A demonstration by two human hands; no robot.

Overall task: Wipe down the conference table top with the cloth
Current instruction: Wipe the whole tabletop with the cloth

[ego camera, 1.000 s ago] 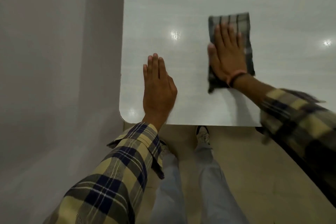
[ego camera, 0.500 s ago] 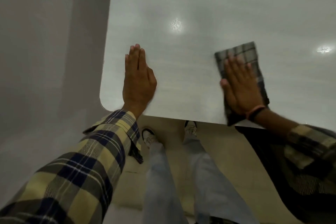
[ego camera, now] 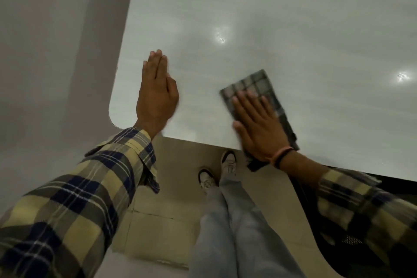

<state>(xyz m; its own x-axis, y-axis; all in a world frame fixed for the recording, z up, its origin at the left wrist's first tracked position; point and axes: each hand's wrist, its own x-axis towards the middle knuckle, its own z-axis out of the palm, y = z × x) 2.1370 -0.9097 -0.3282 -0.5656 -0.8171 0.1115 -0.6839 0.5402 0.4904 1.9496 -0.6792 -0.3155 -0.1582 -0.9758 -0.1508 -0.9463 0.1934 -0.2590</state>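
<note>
The white conference table top (ego camera: 270, 18) fills the upper part of the view, its rounded near-left corner at the left. A folded grey checked cloth (ego camera: 252, 84) lies at the near edge, its lower end hanging just over the edge. My right hand (ego camera: 259, 124) presses flat on the cloth, fingers straight and spread. To the left, my left hand (ego camera: 155, 95) rests flat on the bare table top near the corner, fingers straight and together, holding nothing.
A pale wall (ego camera: 45, 52) runs close along the table's left side. Below the near edge are the beige floor (ego camera: 176, 165) and my legs and shoes (ego camera: 228, 162). Ceiling light reflections (ego camera: 220, 35) glint on the table.
My right hand has dragged the cloth back toward the near edge, so its end now overhangs. The left hand stays flat near the corner.
</note>
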